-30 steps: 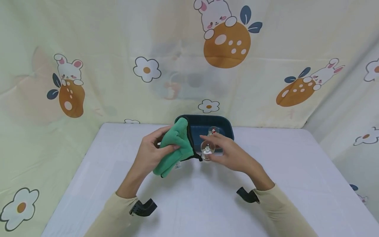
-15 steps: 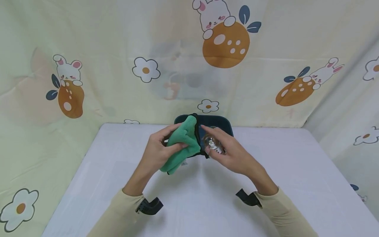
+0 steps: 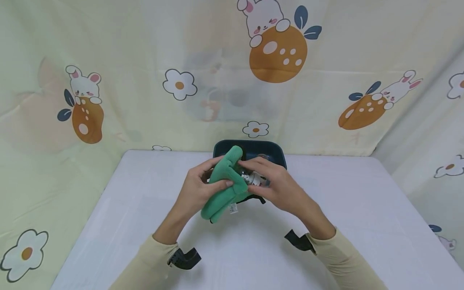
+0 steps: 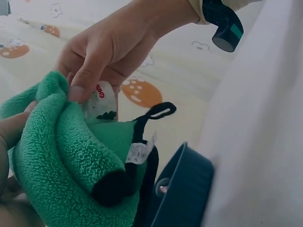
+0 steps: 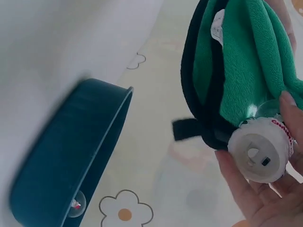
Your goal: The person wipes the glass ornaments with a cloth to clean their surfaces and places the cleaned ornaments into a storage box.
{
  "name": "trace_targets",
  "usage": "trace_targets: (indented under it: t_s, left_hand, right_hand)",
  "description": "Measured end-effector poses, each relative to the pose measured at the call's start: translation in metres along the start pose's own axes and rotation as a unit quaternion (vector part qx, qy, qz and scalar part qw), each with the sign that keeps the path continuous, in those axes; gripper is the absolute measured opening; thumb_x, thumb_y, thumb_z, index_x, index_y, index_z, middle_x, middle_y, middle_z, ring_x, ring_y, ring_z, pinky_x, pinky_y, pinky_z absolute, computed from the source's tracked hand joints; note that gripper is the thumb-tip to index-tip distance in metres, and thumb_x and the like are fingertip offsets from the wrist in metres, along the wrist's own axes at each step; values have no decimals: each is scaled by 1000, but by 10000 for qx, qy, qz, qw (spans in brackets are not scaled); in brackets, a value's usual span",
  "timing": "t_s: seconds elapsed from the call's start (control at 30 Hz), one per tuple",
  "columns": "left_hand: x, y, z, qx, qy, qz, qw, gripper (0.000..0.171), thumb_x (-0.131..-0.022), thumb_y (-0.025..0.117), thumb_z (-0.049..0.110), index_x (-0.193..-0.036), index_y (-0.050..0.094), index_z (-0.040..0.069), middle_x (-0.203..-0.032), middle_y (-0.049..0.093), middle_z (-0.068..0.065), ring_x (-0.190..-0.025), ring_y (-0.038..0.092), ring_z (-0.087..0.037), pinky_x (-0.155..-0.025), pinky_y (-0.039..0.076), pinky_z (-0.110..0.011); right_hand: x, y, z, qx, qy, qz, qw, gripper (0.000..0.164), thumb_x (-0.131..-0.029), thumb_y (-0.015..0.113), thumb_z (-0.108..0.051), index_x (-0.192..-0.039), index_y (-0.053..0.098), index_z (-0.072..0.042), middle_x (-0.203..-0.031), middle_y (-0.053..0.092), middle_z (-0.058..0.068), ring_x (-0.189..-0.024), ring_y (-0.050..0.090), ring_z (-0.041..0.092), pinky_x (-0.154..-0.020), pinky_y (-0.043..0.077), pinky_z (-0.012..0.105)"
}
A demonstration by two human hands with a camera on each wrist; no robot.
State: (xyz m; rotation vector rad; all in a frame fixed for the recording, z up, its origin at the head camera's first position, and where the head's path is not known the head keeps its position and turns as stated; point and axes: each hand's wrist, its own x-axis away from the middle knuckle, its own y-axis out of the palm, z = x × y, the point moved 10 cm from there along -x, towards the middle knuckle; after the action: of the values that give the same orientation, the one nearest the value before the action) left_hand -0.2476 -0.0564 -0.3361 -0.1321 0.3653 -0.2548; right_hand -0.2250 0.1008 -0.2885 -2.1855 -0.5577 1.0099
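Note:
My left hand (image 3: 201,185) grips a folded green cloth (image 3: 226,177) with black edging, a loop and a white label, thumb on the near side. In my right hand (image 3: 273,179) is a small snow globe (image 3: 252,178), tipped sideways so its dome meets the cloth. The right wrist view shows the underside of the snow globe's white base (image 5: 260,150), with the fingers around it. Red lettering on the base (image 4: 105,97) appears in the left wrist view. Part of the dome is hidden by the cloth.
Behind the hands, a dark blue tray (image 3: 248,144) stands at the far edge of the white table (image 3: 326,189). A second snow globe (image 5: 77,204) sits inside it. A patterned curtain (image 3: 145,100) hangs behind the table.
The left hand has brought the cloth rightward onto the snow globe. My right hand has tilted the globe from upright to lying sideways and moved it slightly left against the cloth.

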Motion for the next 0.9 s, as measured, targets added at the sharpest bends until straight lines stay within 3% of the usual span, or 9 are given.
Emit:
trace_targets:
  t_s: [0.27,0.37,0.47,0.7,0.9]
  left_hand:
    - [1,-2,-3,-38,-131,6,9999,60,-91,79,15,-146,55,17,-136,62,-9,-113,66,-30,-86,60,-44]
    - [2,-3,-3,-120,-147,20,9998,60,-91,79,15,-146,55,16,-137,61,-9,-115,66,-30,-87,59,-44]
    - [3,-6,-3,-146,-156,50,9998,59,-90,79,15,-145,56,16,-137,62,-9,-115,65,-30,-88,59,-45]
    - [4,-8,0,-12,-65,40,10000,60,-88,80,12,-144,57,16,-134,63,-8,-112,66,-28,-87,59,-42]
    - [4,-12,1,106,-35,225,9997,59,-87,81,10,-141,59,14,-133,64,-9,-114,66,-28,-88,59,-41]
  right_hand:
    - [0,6,-1,186,-36,-328,9993,76,-82,84,-4,-149,48,-4,-138,56,10,-120,56,23,-90,56,37]
    - [1,3,-1,271,-68,-378,9989,78,-82,83,-1,-151,46,-4,-137,52,10,-121,53,22,-93,55,34]
    - [1,-6,0,329,-57,-177,9993,79,-80,83,1,-150,48,-5,-128,53,9,-113,54,18,-89,55,28]
    - [3,-16,6,-648,263,197,9974,63,-78,86,2,-133,57,-7,-128,59,6,-111,63,18,-89,58,28]
    - [1,-15,2,-889,235,266,9954,58,-79,84,3,-131,60,-7,-135,55,8,-122,58,21,-90,58,31]
